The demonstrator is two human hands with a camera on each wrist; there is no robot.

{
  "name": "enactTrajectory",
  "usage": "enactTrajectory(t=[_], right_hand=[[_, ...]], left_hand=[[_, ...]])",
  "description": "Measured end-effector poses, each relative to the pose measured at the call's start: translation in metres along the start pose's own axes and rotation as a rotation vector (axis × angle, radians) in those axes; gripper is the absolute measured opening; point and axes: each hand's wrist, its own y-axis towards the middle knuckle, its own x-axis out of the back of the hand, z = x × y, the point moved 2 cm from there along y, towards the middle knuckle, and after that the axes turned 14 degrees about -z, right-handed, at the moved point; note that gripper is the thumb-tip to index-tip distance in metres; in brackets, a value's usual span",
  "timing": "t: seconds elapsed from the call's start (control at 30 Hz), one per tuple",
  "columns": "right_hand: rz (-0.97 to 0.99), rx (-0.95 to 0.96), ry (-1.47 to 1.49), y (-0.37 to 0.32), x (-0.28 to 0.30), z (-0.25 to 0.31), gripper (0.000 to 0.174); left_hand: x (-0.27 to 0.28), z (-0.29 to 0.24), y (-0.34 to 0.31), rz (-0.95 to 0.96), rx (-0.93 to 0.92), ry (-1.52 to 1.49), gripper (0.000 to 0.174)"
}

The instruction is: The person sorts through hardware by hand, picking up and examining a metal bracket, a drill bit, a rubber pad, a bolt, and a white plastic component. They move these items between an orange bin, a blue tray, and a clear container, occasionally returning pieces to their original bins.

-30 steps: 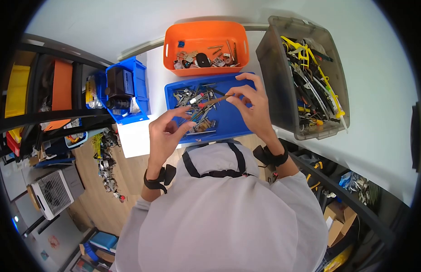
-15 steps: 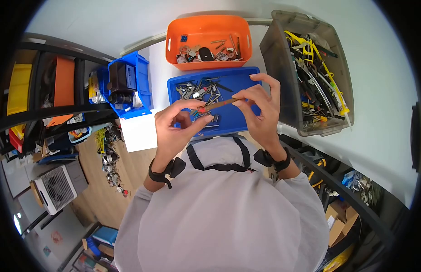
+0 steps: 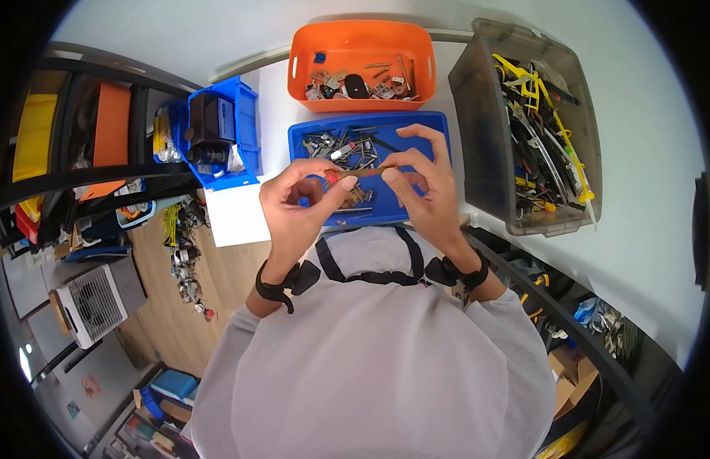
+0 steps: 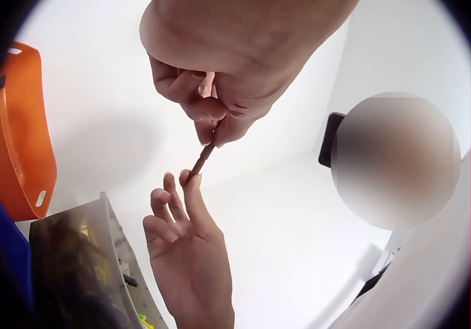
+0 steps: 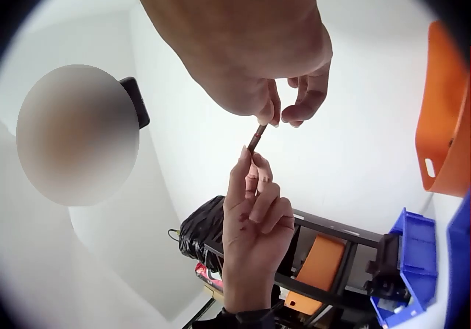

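A thin brown rod (image 3: 358, 174) with red near its left end is held crosswise between both hands in the head view. My left hand (image 3: 298, 200) pinches the left end between thumb and index finger. At the other end, my right hand (image 3: 430, 191) pinches it with thumb and fingertips, the remaining fingers raised. Both wrist views show the rod (image 4: 200, 160) spanning the short gap between the hands. Beneath them lies a blue tray (image 3: 370, 118) with small metal pieces (image 3: 322, 144) gathered on its left side, partly hidden by the hands.
Behind the tray is an orange bin (image 3: 363, 34) holding small parts. A grey translucent box (image 3: 477, 145) of tools stands to the right. To the left, a blue bin (image 3: 249, 126) contains a dark container (image 3: 210, 122), beside black shelving (image 3: 141, 170).
The left hand has come in from the lower left and taken hold of the rod's red end. Since then the hands have drawn closer, leaving less of the rod showing.
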Motion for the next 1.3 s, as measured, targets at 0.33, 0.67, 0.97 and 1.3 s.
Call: enactTrajectory(t=[0.33, 0.67, 0.97, 1.3], right_hand=[[0.042, -0.113, 0.049, 0.000, -0.005, -0.004, 0.011], [0.125, -0.310, 0.174, 0.000, -0.011, -0.011, 0.019], [0.138, -0.325, 0.188, 0.001, -0.018, -0.019, 0.020], [0.179, -0.394, 0.178, 0.002, -0.023, -0.033, 0.022]], left_hand=[[0.000, 0.001, 0.002, -0.076, -0.041, -0.025, 0.017], [-0.003, 0.006, 0.006, -0.163, 0.044, -0.041, 0.017], [-0.001, 0.008, 0.008, -0.184, 0.091, -0.047, 0.016], [-0.003, 0.018, 0.013, -0.218, 0.169, -0.085, 0.014]])
